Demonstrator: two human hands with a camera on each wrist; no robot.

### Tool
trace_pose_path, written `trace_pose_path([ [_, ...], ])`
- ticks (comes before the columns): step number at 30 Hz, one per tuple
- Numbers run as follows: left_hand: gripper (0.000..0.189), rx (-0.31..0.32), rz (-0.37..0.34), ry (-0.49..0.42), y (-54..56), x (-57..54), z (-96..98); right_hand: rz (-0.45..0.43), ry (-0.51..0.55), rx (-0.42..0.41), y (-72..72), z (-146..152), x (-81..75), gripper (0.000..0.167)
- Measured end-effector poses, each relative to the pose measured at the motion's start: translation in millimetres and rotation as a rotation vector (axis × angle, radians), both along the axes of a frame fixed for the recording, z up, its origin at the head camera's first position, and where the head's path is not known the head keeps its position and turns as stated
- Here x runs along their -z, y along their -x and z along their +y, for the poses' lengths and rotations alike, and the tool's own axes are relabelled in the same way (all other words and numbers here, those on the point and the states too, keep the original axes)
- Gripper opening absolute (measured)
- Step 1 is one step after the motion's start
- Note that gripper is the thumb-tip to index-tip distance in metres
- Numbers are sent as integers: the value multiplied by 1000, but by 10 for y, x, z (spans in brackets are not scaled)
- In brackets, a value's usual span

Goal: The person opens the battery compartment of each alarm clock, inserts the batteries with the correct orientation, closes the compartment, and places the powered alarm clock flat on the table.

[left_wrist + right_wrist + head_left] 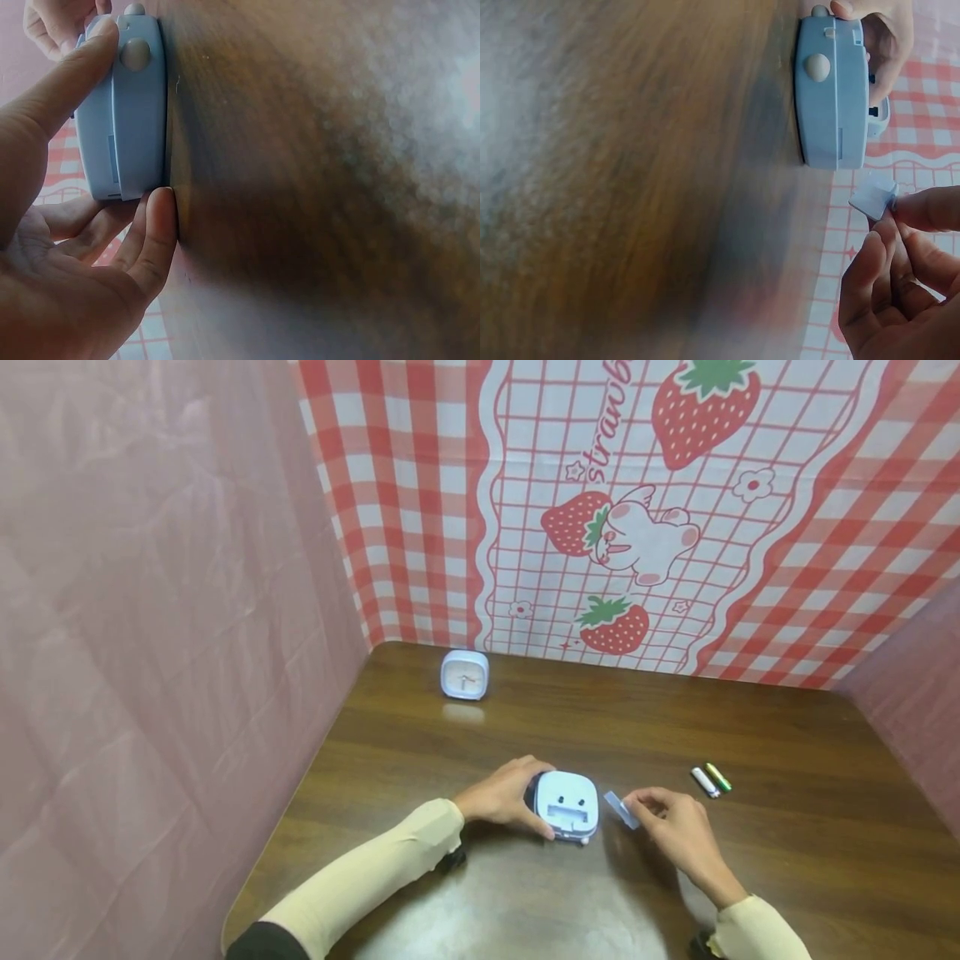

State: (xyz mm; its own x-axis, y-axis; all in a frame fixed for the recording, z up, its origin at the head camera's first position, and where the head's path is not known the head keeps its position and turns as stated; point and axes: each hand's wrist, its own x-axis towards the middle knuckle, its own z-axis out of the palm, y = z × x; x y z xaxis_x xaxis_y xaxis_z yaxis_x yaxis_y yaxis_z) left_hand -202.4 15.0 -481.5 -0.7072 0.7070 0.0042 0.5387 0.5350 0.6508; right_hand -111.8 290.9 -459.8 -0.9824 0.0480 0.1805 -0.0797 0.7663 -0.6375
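Observation:
A light blue alarm clock (567,789) lies face down on the table, its back up and the battery compartment uncovered, with no battery visible inside. My left hand (507,793) grips this clock from its left side, thumb on the near edge and fingers around the far side. Just to the right of the clock, my right hand (678,831) pinches a small pale battery cover (621,810) between thumb and fingers, held apart from the clock. In the right wrist view the cover (874,196) is tilted at the fingertips, close to the clock's side (829,105).
Two batteries, one white (705,782) and one green and gold (717,777), lie side by side right of my right hand. A second light blue clock (464,675) stands upright at the back left. A checked strawberry cloth (420,527) hangs behind the wooden table (600,727).

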Motion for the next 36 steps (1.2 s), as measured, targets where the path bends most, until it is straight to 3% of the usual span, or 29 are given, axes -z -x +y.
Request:
trace_pose_path([
  [14, 98, -6, 5, 2, 17, -2, -10, -150, -13, 26, -59, 101, 24, 18],
  [22, 99, 0, -6, 0, 4, -6, -2, -193, -16, 41, -90, 155, 57, 21],
  [36, 100, -8, -27, -1, -9, -30, -5, -318, 79, 68, -102, 256, 91, 27],
])
